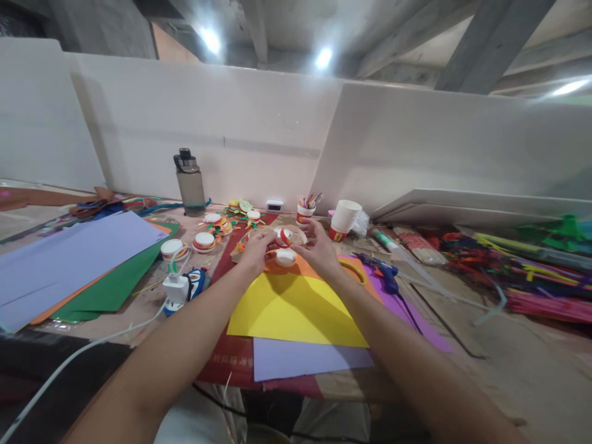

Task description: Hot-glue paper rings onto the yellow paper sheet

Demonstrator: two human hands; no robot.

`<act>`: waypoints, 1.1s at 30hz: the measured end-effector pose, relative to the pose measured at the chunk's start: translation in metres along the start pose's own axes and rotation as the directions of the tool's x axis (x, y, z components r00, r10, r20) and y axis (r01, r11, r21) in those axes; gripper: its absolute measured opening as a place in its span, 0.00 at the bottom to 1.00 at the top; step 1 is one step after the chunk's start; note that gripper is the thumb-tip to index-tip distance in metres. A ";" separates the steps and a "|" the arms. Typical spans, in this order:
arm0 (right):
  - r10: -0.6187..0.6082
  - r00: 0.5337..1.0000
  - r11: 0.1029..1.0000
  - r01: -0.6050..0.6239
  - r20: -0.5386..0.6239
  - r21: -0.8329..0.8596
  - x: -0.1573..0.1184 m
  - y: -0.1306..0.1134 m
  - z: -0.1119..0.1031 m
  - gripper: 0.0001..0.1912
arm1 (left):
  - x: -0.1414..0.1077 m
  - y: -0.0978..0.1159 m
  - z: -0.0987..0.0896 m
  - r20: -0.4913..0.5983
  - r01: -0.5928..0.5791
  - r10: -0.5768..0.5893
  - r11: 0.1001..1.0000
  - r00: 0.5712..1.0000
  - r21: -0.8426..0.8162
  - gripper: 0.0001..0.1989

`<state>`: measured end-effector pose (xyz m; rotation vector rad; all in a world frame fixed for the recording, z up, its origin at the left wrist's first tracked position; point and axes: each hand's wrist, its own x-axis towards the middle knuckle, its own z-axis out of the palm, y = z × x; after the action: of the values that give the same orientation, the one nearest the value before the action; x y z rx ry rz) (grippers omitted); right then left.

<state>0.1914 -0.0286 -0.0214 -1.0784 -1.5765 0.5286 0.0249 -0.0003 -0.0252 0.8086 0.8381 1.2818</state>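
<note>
Above the middle of the table, my left hand (256,251) pinches a small red-and-white round piece (283,236), which looks cut from a paper cup. My right hand (320,250) is close to the piece's right side, thumb and fingers apart; whether its thumb tip touches the piece is unclear. Just below lies a white round piece (285,258) on orange paper (303,266). A yellow sheet (296,308) spreads under my forearms, over a lilac sheet (309,361). Yellow-handled scissors (354,270) rest beside my right wrist.
A blue glue gun (386,274) and stacked paper cups (346,219) are on the right. To the left are white round pieces (204,241), a charger plug (176,288) with a cable, coloured sheets (83,259) and a bottle (190,185). A pen cup (305,213) stands behind.
</note>
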 end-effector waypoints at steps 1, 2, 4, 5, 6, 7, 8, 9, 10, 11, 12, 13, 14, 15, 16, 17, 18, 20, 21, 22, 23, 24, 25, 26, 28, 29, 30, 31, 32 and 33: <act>-0.017 1.000 1.000 0.017 0.014 -0.013 -0.001 -0.003 0.002 0.36 | -0.002 0.000 0.002 0.030 0.031 -0.030 0.999 0.999 -0.016 0.09; -0.026 1.000 0.999 0.026 0.017 -0.025 -0.003 -0.006 0.003 0.35 | -0.004 0.000 0.003 0.051 0.057 -0.056 0.998 0.997 -0.027 0.08; -0.029 1.000 0.999 0.029 -0.005 -0.032 -0.005 -0.008 0.004 0.34 | -0.006 0.000 0.004 0.083 0.086 -0.081 0.995 0.993 -0.049 0.07; -0.027 0.999 0.999 0.027 -0.019 -0.028 -0.005 -0.007 0.005 0.34 | -0.006 0.000 0.004 0.105 0.092 -0.085 0.994 0.991 -0.062 0.07; -0.024 0.999 0.999 0.023 -0.027 -0.022 -0.006 -0.007 0.004 0.33 | -0.007 -0.001 0.003 0.133 0.096 -0.086 0.993 0.987 -0.073 0.07; -0.017 0.999 1.000 0.017 -0.030 -0.015 -0.006 -0.005 0.004 0.33 | -0.007 -0.002 0.003 0.166 0.098 -0.083 0.991 0.983 -0.086 0.08; -0.008 1.000 1.000 0.008 -0.028 -0.007 -0.006 -0.004 0.003 0.33 | -0.006 -0.002 0.003 0.198 0.099 -0.079 0.990 0.977 -0.098 0.08; 0.000 1.000 1.000 0.000 -0.026 0.002 -0.006 -0.002 0.003 0.34 | -0.006 -0.003 0.002 0.221 0.098 -0.073 0.989 0.972 -0.107 0.09; 0.006 1.000 1.000 -0.006 -0.024 0.015 -0.006 -0.001 0.002 0.34 | -0.006 -0.004 0.002 0.238 0.095 -0.065 0.989 0.969 -0.114 0.09; 0.010 1.000 1.000 -0.009 -0.023 0.029 -0.006 0.000 0.002 0.34 | -0.006 -0.005 0.003 0.250 0.089 -0.057 0.989 0.967 -0.117 0.09; 0.012 1.000 0.999 -0.011 -0.021 0.043 -0.006 0.002 0.002 0.34 | -0.005 -0.006 0.003 0.260 0.083 -0.050 0.989 0.964 -0.119 0.10; 0.013 1.000 0.998 -0.012 -0.017 0.055 -0.007 0.002 0.002 0.34 | -0.005 -0.007 0.003 0.267 0.076 -0.042 0.990 0.963 -0.120 0.10; 0.014 1.000 0.998 -0.013 -0.011 0.065 -0.007 0.003 0.002 0.34 | -0.005 -0.007 0.003 0.275 0.069 -0.033 0.990 0.961 -0.120 0.11; 0.015 1.000 0.997 -0.014 -0.005 0.074 -0.007 0.004 0.003 0.34 | -0.006 -0.007 0.003 0.282 0.060 -0.025 0.991 0.959 -0.118 0.12; 0.015 1.000 0.997 -0.015 0.002 0.080 -0.008 0.005 0.003 0.34 | -0.006 -0.007 0.003 0.291 0.049 -0.014 0.992 0.957 -0.113 0.14; 0.015 1.000 0.997 -0.016 0.010 0.081 -0.008 0.006 0.004 0.34 | -0.007 -0.007 0.003 0.300 0.035 -0.002 0.994 0.954 -0.104 0.15; 0.014 1.000 0.997 -0.015 0.016 0.074 -0.009 0.006 0.005 0.33 | -0.007 -0.006 0.004 0.312 0.020 0.009 0.996 0.950 -0.092 0.16; 0.009 1.000 0.999 -0.010 0.019 0.039 -0.010 0.008 0.007 0.32 | -0.009 -0.006 0.005 0.339 -0.005 0.029 0.997 0.940 -0.072 0.18; 0.004 1.000 1.000 -0.004 0.015 0.015 -0.011 0.008 0.007 0.32 | -0.009 -0.006 0.005 0.347 -0.016 0.040 0.997 0.937 -0.072 0.18; -0.002 1.000 1.000 0.002 0.010 -0.007 -0.011 0.008 0.008 0.31 | -0.010 -0.006 0.006 0.348 -0.025 0.051 0.997 0.936 -0.079 0.18; -0.008 1.000 1.000 0.008 0.003 -0.023 -0.012 0.008 0.009 0.32 | -0.011 -0.006 0.006 0.346 -0.029 0.058 0.996 0.936 -0.088 0.19; -0.010 1.000 0.999 0.010 -0.006 -0.031 -0.013 0.009 0.010 0.32 | -0.012 -0.006 0.007 0.345 -0.031 0.062 0.995 0.937 -0.094 0.19; -0.005 1.000 0.999 0.004 -0.012 -0.034 -0.014 0.009 0.010 0.32 | -0.013 -0.006 0.008 0.348 -0.031 0.062 0.995 0.935 -0.093 0.20; 0.006 1.000 0.999 -0.006 -0.014 -0.034 -0.014 0.009 0.011 0.32 | -0.014 -0.006 0.008 0.355 -0.028 0.057 0.996 0.933 -0.085 0.20; 0.031 0.999 0.999 -0.031 -0.007 -0.029 -0.015 0.010 0.011 0.31 | -0.016 -0.005 0.009 0.375 -0.023 0.044 0.998 0.926 -0.060 0.20; 0.041 0.999 0.999 -0.041 -0.001 -0.025 -0.015 0.011 0.012 0.30 | -0.016 -0.005 0.009 0.384 -0.024 0.040 0.999 0.922 -0.048 0.19; 0.050 0.999 0.999 -0.049 0.004 -0.020 -0.015 0.012 0.012 0.29 | -0.017 -0.005 0.009 0.390 -0.027 0.040 0.999 0.920 -0.039 0.19; 0.058 0.998 0.998 -0.057 0.009 -0.012 -0.016 0.014 0.012 0.29 | -0.017 -0.004 0.009 0.397 -0.029 0.038 0.999 0.917 -0.029 0.19; 0.066 0.998 0.998 -0.066 0.012 0.000 -0.016 0.015 0.012 0.30 | -0.017 -0.004 0.009 0.404 -0.031 0.035 0.999 0.914 -0.018 0.19; 0.074 0.997 0.997 -0.074 0.017 0.012 -0.016 0.018 0.013 0.31 | -0.017 -0.004 0.008 0.410 -0.032 0.031 0.999 0.912 -0.004 0.19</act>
<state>0.1858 -0.0308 -0.0475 -1.1291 -1.5504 0.5979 0.0323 -0.0181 -0.0233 1.0520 0.4892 1.0833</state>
